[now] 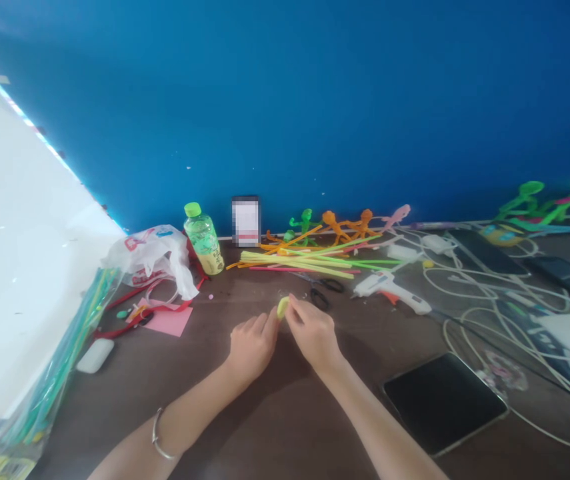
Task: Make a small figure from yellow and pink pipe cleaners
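Observation:
Over the middle of the table, my two hands meet at a small yellow pipe cleaner (283, 307), which looks wound into a short coil. My left hand (253, 343) grips it from the left with its fingers closed. From the other side, my right hand (313, 331) pinches it between thumb and fingers. The fingers hide part of the coil. Just beyond the right hand lie black-handled scissors (320, 298). Behind them is a loose bundle of yellow, orange and green pipe cleaners (299, 262).
A white glue gun (393, 291) and a dark tablet (445, 403) lie to the right, among tangled white cables (457, 293). At the left are a green-capped bottle (203, 240), a plastic bag (157, 257), pink paper (169, 319) and a white case (95, 355). Pipe-cleaner figures (335, 227) line the blue wall.

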A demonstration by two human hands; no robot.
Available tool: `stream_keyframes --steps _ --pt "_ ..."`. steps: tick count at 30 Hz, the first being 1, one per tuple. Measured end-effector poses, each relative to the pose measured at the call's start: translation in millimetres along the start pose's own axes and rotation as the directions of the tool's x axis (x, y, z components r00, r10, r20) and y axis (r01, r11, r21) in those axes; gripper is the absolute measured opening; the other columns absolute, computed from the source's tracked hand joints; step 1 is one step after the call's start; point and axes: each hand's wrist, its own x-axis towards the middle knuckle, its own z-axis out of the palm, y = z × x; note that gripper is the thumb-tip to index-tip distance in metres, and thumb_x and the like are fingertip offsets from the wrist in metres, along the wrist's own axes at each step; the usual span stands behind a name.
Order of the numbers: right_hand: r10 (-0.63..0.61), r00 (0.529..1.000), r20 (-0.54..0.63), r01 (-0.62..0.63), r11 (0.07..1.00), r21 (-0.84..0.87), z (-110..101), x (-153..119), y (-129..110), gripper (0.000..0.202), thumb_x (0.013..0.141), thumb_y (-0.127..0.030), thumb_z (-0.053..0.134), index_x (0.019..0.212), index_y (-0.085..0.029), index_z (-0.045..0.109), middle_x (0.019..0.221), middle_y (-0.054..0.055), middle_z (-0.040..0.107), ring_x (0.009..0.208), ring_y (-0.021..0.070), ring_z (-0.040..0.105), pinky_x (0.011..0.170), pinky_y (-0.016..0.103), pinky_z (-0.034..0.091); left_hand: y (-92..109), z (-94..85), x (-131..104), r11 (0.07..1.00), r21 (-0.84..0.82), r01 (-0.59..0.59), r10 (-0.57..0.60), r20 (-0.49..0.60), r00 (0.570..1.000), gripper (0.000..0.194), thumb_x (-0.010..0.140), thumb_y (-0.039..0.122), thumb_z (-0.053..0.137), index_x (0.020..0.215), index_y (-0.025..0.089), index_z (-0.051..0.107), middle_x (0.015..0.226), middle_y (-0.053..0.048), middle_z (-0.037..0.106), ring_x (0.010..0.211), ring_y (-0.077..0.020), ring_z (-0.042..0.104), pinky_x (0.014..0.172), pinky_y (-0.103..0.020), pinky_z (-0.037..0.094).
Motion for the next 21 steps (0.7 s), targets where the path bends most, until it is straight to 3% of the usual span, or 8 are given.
stream_keyframes --steps 3,7,12,16,21 --pt "-0.006 1.0 -0.002 0.007 0.994 0.105 -2.0 0.5 -1.2 0.024 0.081 -0.026 0.047 0.095 -0.022 0.066 0.09 0.008 0.068 0.084 0.0221 0.063 0.08 0.036 0.048 -0.6 -2.1 1.0 0.994 -0.104 0.043 -0.048 -0.044 0.998 0.025 0.08 0.028 0.047 0.098 0.023 0.064 0.061 -0.005 0.049 0.055 -0.0147 0.041 0.049 -0.021 0.023" --pt "0.154 0.988 -0.023 -0.138 0.932 0.334 -3.4 2.5 -9.1 0.023 0.078 -0.03 0.053 0.098 -0.021 0.061 0.095 0.01 0.066 0.081 0.0216 0.063 0.079 0.038 0.05 -5.2 -4.7 2.3 1.0 0.009 0.007 -0.006 -0.057 0.998 0.031 0.082 0.029 0.045 0.107 0.024 0.061 0.065 -0.006 0.051 0.06 -0.0153 0.044 0.055 -0.023 0.028" --pt "0.394 0.901 0.179 -0.4 0.598 0.695 -2.1 5.4 -22.0 0.025 0.069 -0.036 0.065 0.083 -0.021 0.051 0.083 0.006 0.067 0.075 0.0196 0.064 0.073 0.035 0.053 -11.3 -5.6 3.1 0.965 0.237 -0.111 0.126 -0.052 0.991 0.037 0.084 0.024 0.041 0.119 0.026 0.053 0.068 -0.006 0.055 0.063 -0.0159 0.047 0.06 -0.025 0.032" --pt "0.488 0.832 0.264 -0.489 0.42 0.764 1.2 6.4 -24.1 0.026 0.064 -0.036 0.07 0.074 -0.02 0.051 0.081 0.005 0.067 0.076 0.0187 0.064 0.072 0.033 0.052 -17.9 -4.5 3.9 0.918 0.348 -0.188 0.226 -0.069 0.972 0.039 0.084 0.019 0.04 0.12 0.027 0.051 0.073 -0.006 0.059 0.066 -0.0151 0.05 0.063 -0.025 0.035" --pt "0.47 0.839 0.274 -0.478 0.398 0.783 4.7 5.3 -20.2 0.025 0.062 -0.032 0.072 0.076 -0.017 0.058 0.081 0.004 0.068 0.076 0.0167 0.063 0.075 0.031 0.05 -22.6 -1.2 5.6 0.917 0.285 -0.278 0.324 -0.126 0.938 0.041 0.083 0.016 0.043 0.122 0.026 0.048 0.076 -0.004 0.059 0.065 -0.0119 0.051 0.06 -0.022 0.038"
